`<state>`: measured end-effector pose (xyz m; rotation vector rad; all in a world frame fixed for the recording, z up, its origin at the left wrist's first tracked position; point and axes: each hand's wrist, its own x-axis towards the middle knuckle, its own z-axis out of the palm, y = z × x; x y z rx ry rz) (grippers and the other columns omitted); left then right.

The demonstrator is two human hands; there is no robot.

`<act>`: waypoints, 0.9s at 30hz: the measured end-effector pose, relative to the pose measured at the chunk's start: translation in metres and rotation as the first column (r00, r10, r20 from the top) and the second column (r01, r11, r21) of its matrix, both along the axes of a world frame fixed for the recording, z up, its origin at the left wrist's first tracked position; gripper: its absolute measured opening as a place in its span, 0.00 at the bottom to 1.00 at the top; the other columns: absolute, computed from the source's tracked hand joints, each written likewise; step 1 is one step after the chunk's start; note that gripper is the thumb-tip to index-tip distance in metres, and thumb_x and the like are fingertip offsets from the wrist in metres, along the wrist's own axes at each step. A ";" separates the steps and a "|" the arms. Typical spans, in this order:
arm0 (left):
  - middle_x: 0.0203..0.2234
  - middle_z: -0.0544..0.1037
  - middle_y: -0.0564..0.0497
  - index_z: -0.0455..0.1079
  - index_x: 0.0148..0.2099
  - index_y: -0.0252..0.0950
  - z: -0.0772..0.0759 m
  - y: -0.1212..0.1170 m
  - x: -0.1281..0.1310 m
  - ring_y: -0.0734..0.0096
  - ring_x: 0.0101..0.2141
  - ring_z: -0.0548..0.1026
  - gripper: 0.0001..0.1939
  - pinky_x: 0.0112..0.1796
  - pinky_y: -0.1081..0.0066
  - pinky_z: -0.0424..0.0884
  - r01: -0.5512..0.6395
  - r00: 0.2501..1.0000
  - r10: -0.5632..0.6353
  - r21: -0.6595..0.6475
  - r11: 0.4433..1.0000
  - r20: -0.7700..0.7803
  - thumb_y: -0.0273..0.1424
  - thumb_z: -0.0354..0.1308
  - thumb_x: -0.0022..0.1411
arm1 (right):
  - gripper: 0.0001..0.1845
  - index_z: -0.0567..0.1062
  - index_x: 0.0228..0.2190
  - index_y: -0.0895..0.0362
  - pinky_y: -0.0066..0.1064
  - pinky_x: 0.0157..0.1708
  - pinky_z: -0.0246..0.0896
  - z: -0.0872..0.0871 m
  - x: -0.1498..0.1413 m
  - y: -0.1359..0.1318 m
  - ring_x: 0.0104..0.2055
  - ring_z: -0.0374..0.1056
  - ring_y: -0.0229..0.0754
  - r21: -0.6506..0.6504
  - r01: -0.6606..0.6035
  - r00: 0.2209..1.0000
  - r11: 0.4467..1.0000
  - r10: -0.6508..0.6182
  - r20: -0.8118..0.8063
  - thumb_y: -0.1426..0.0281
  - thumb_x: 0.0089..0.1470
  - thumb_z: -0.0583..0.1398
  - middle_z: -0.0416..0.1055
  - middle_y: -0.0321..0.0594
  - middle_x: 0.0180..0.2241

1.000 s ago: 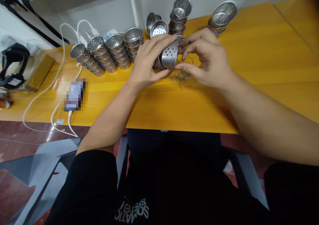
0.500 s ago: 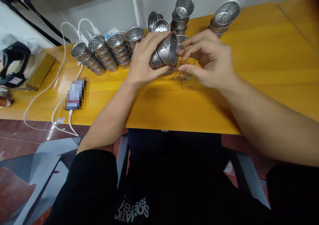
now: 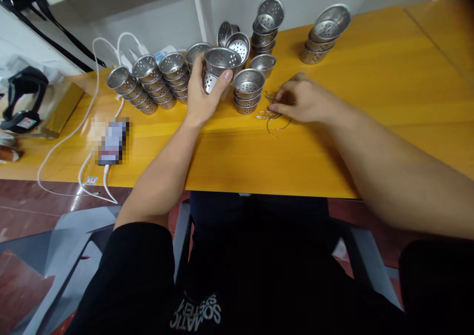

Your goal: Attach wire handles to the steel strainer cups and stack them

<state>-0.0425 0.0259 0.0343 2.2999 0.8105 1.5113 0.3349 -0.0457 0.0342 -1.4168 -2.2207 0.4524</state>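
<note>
My left hand is wrapped round two nested perforated metal cups, thumb on the near side, rims facing up. They are held above the table beside a short stack of similar cups. To the right, my right hand is low over a small heap of thin curved wires on the table. Its thumb and forefinger are pinched at the wires, and a thin wire shows at the fingertips. One more perforated cup stands just behind the short stack.
Stacked cups line the left, including one leaning stack. Another stack stands at the back, and a tilted one at the back right. A phone with a white cable lies left on the yellow table.
My left hand has tipped the cups from facing right to upright and shifted slightly left. My right hand has left the cup rim and come down to the wires.
</note>
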 end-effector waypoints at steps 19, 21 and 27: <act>0.78 0.82 0.41 0.70 0.87 0.59 0.005 -0.009 0.008 0.31 0.81 0.82 0.53 0.85 0.35 0.77 0.144 0.984 -0.141 0.026 0.989 -0.106 0.82 0.66 0.76 | 0.27 0.87 0.67 0.26 0.81 0.89 0.65 0.050 -0.058 -0.060 0.87 0.69 0.72 0.277 -0.046 0.968 0.960 0.112 -0.226 0.33 0.86 0.57 0.81 0.33 0.81; 0.77 0.84 0.39 0.72 0.86 0.57 -0.002 0.000 -0.001 0.31 0.79 0.84 0.54 0.82 0.35 0.80 0.142 0.987 -0.146 -0.060 0.988 -0.064 0.83 0.66 0.75 | 0.29 0.85 0.66 0.27 0.79 0.91 0.61 0.051 -0.056 -0.058 0.85 0.72 0.67 0.280 -0.034 0.975 0.959 0.094 -0.203 0.34 0.87 0.52 0.82 0.31 0.80; 0.75 0.87 0.34 0.78 0.83 0.47 -0.018 0.005 -0.007 0.31 0.76 0.87 0.54 0.80 0.31 0.82 0.180 0.965 -0.207 -0.165 0.970 -0.160 0.81 0.66 0.77 | 0.29 0.85 0.69 0.26 0.83 0.87 0.63 0.051 -0.063 -0.053 0.83 0.72 0.76 0.228 -0.037 0.984 0.973 0.075 -0.161 0.33 0.84 0.56 0.84 0.32 0.78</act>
